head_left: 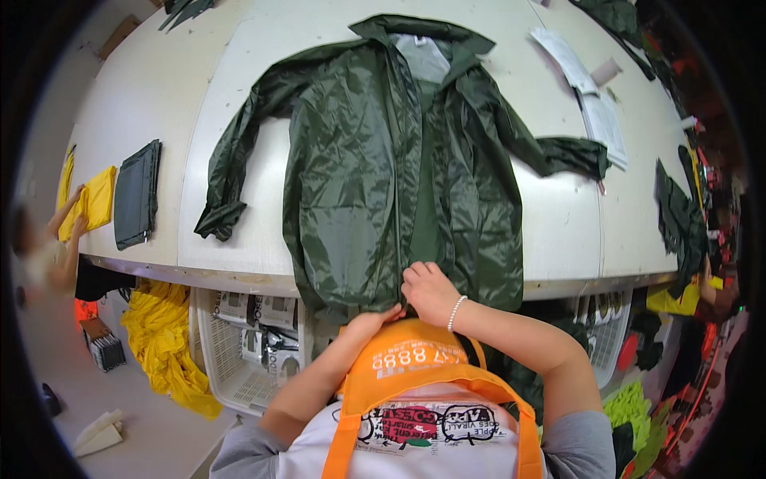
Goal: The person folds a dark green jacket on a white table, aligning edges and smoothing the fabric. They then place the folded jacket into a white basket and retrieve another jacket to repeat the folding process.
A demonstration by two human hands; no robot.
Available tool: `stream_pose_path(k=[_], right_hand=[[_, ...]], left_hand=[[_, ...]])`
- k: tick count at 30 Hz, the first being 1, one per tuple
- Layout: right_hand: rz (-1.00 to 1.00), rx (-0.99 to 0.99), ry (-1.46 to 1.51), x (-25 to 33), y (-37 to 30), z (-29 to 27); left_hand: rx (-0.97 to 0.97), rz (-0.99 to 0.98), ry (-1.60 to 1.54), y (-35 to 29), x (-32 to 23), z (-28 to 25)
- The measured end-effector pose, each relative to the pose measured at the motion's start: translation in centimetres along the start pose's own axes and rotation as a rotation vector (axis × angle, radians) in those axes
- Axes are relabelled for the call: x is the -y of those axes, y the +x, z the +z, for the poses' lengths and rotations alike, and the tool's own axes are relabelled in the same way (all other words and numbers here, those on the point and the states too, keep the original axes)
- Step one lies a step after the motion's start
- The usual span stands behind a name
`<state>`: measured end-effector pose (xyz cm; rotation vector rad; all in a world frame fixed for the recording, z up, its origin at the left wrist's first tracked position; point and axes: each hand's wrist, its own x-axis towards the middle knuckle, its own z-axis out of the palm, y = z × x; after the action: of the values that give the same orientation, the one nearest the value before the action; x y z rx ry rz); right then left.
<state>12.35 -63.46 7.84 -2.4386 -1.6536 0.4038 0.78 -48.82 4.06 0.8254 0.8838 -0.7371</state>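
Observation:
A dark green shiny raincoat (343,152) lies front up on a white table (558,231), with its collar at the far side and its sleeves spread out. Its front is partly open, and the bottom hem hangs over the near table edge. My left hand (375,321) is closed at the hem, at the lower end of the front opening. Just right of it and slightly higher, my right hand (433,294), with a beaded bracelet at the wrist, has its fingers bent and pinching the front edge. The fingertips of both hands are partly hidden.
A folded dark green stack (137,194) lies left on the table; beyond it a person's hands touch yellow cloth (98,198). Papers (586,96) lie at the back right. Below the edge stand white baskets (227,375) with packages and a yellow cloth heap (163,343).

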Motion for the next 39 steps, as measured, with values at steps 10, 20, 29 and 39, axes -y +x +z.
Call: stream_pose_path(k=[10,20,29,39], right_hand=[[-0.097,0.66,0.368,-2.8,1.9,2.0],[-0.091,0.237,0.383,-1.2,-2.0,1.3],[-0.18,0.207,0.542,-3.2,-2.1,2.4],[0.06,-0.048,0.169,-17.2,7.1,-3.8]], left_hand=[[-0.158,0.016,-0.117,1.5,5.2,0.9],[-0.324,0.22,-0.185,0.5,5.5,3.0],[-0.434,-0.08,0.183,0.0,4.2,2.0],[-0.39,-0.229,-0.097,-1.1,4.4,1.1]])
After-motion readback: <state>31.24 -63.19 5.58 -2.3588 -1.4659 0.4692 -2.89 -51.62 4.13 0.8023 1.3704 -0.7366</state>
